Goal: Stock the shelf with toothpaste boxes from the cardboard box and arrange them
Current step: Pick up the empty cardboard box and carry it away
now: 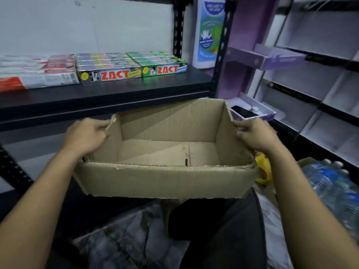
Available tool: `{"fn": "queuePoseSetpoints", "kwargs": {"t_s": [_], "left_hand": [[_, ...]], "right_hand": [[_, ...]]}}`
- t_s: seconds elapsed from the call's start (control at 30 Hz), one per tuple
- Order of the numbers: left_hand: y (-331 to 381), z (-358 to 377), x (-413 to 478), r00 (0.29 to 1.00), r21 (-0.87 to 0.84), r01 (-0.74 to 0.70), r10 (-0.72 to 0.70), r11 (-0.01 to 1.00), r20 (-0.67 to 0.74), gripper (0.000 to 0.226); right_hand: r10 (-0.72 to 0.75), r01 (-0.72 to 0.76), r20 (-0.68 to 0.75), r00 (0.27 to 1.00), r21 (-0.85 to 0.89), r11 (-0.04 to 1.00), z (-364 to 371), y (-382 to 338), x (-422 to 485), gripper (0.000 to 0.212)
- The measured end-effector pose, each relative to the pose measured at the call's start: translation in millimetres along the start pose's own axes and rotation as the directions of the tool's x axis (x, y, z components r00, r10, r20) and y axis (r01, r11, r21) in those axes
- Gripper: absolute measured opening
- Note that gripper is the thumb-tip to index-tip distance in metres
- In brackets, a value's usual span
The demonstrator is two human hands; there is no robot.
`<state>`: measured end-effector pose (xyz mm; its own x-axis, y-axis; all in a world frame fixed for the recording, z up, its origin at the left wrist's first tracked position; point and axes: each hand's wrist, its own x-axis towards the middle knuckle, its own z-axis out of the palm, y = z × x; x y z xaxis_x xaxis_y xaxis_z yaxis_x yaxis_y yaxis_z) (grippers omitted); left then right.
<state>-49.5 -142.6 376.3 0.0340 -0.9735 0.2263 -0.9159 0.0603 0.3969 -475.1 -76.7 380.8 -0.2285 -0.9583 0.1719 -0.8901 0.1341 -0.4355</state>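
Black metal shelving ahead, with one shelf [136, 90] at far left carrying three blocks of cartons, touching side by side: red-and-white toothpaste boxes [38, 72] at the left, grey Zact boxes [108, 68] in the middle, green Zact boxes [161, 65] to the right. Bare board beyond the green block. Nearer, below the shelf edge, a torn cardboard box [165, 181] held level, open top up, nothing visible inside but its bottom flaps. Left hand [87, 135] curled over the rim of the left wall at its torn far corner; right hand [254, 135] wrapped round the far end of the right wall. Purple display rack [272, 57] at far right, wrapped water bottles [330, 183] near right. Looks like the closing step: box emptied, stocking seemingly done. Next probably calls for setting the empty box aside without knocking the shelf edge, then squaring the rows flush to the front.
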Motion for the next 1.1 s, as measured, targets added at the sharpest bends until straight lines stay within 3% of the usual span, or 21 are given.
{"fn": "queuePoseSetpoints", "kwargs": {"t_s": [0.1, 0.33, 0.53, 0.8, 1.1], "left_hand": [[16.0, -16.1, 4.8, 0.997, 0.068, -0.074, 0.072, 0.995, 0.030, 0.033], [54.7, 12.0, -5.3, 0.987, -0.128, -0.104, 0.118, 0.986, 0.108, 0.031], [114.2, 41.2, -5.8, 0.969, -0.192, -0.189, 0.214, 0.963, 0.123, 0.033], [214.9, 77.6, -12.7, 0.909, -0.198, -0.354, 0.386, 0.914, 0.156, 0.034], [301.9, 98.3, -10.8, 0.850, -0.217, -0.489, 0.517, 0.845, 0.099, 0.035]], "right_hand": [[0.011, -0.012, -0.072, 0.997, -0.020, 1.000, -12.4, 8.6, -11.2, 0.046], [0.083, -0.108, -0.159, 0.984, -0.157, 0.982, -68.4, 37.7, -33.0, 0.036], [0.208, -0.250, -0.230, 0.951, -0.168, 0.954, -89.2, 79.4, -66.9, 0.041], [0.409, -0.466, -0.344, 0.845, -0.099, 0.879, -124.0, 146.4, -119.0, 0.045], [0.516, -0.607, -0.504, 0.693, -0.020, 0.795, -127.9, 206.4, -171.1, 0.045]]}}
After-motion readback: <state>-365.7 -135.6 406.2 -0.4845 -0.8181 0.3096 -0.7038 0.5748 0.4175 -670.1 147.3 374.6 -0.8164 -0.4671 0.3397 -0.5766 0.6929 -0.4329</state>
